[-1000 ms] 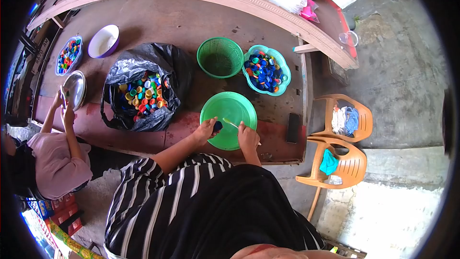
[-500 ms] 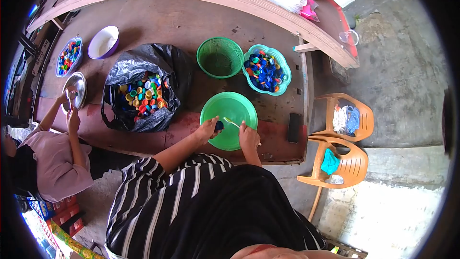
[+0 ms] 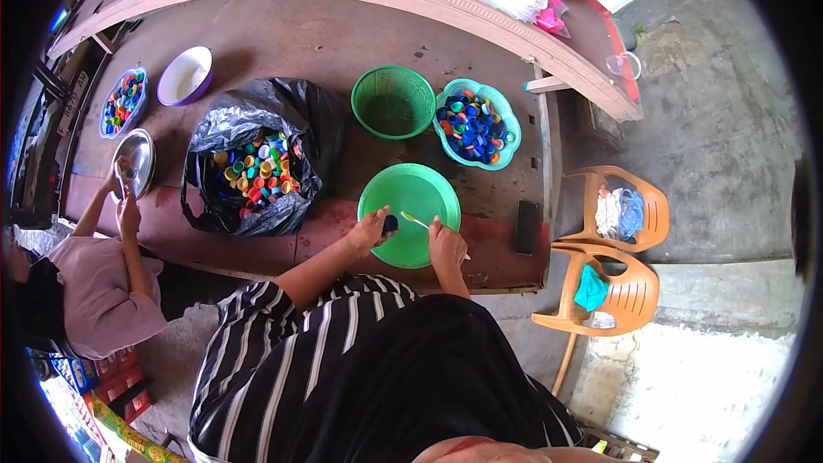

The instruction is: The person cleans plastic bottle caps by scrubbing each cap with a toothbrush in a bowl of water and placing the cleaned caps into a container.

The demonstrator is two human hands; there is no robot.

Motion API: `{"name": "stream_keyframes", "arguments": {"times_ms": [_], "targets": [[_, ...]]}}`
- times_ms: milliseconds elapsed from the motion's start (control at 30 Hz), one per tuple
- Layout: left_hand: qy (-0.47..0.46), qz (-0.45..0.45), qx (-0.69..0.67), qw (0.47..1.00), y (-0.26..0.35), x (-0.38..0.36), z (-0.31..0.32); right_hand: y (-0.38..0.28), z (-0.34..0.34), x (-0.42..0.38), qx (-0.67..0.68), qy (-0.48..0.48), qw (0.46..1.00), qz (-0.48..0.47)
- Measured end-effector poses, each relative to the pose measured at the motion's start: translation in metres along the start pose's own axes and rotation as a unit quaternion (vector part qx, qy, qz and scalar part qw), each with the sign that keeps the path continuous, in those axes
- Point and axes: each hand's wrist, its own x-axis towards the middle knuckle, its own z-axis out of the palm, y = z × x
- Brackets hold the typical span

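Furthest left, we see a co-worker (image 3: 107, 291) with both hands by a metal bowl (image 3: 146, 154). Near it are a small basket of caps (image 3: 123, 103) and a purple bowl (image 3: 186, 77). Next comes a black bag (image 3: 300, 107), its mouth open on many coloured caps (image 3: 261, 173).

Then we come to the left hand (image 3: 369, 233), fingers closed around a dark blue cap (image 3: 391, 224) above the left part of a green basin (image 3: 411, 173). We cannot tell which way the cap's opening faces. Behind the basin stands a green basket (image 3: 394, 77).

The slim pale tool (image 3: 418, 221) has its greenish tip just beside the cap; it may be a small brush or a spoon, too small to be sure. Its long axis slants from the tip, up and to the left, down to the right through the right hand (image 3: 446, 247), which grips the handle. At this step cap and tool are held up together, apart; we judge that bringing them together calls for a firm left hold and a slight right-wrist turn.

Beyond lie a turquoise basket (image 3: 512, 133) and a phone (image 3: 525, 227).
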Motion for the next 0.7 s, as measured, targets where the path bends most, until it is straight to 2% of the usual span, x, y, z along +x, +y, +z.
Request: {"name": "stream_keyframes", "arguments": {"times_ms": [33,100,133,233,300,333,367,433,500,533,600,633,700], "targets": [[0.025,0.025,0.002,0.999,0.003,-0.004,0.004,-0.003,-0.002,0.001,-0.004,0.023,0.999,0.022],[0.077,0.067,0.010,0.995,0.002,-0.015,0.015,-0.013,-0.011,-0.004,0.014,-0.023,0.999,-0.042],[0.072,0.055,0.011,0.996,-0.002,-0.015,0.013,-0.017,-0.014,-0.007,0.024,-0.044,0.996,-0.071],[0.047,0.028,0.011,0.998,-0.001,-0.008,0.014,-0.009,-0.008,0.000,-0.015,0.006,1.000,0.009],[0.025,0.008,0.011,1.000,0.000,-0.010,0.012,-0.010,-0.007,-0.002,0.020,0.000,0.999,-0.043],[0.044,0.088,0.039,0.994,-0.007,-0.010,0.012,-0.013,-0.007,-0.006,0.039,-0.005,0.997,-0.065],[0.061,0.166,0.068,0.982,-0.016,-0.008,0.012,-0.011,-0.004,-0.007,0.011,-0.006,0.999,-0.048],[0.046,0.164,0.063,0.983,-0.012,-0.009,0.009,-0.010,-0.003,-0.003,-0.047,-0.002,0.999,-0.014],[-0.012,0.001,-0.016,1.000,-0.001,-0.007,0.004,-0.010,-0.010,-0.003,-0.020,0.027,0.999,0.002],[0.019,0.018,-0.029,0.999,0.006,-0.013,0.010,-0.012,-0.013,-0.003,-0.005,0.039,0.999,0.010],[0.083,0.045,-0.053,0.994,0.011,-0.024,0.023,-0.011,-0.009,-0.007,0.002,0.013,0.999,-0.045],[0.055,0.037,-0.037,0.997,0.006,-0.022,0.019,-0.011,-0.006,-0.009,0.006,0.002,0.998,-0.070],[-0.003,0.026,-0.005,1.000,-0.002,-0.011,0.010,-0.006,-0.007,0.000,-0.020,0.020,0.999,-0.019]]}}
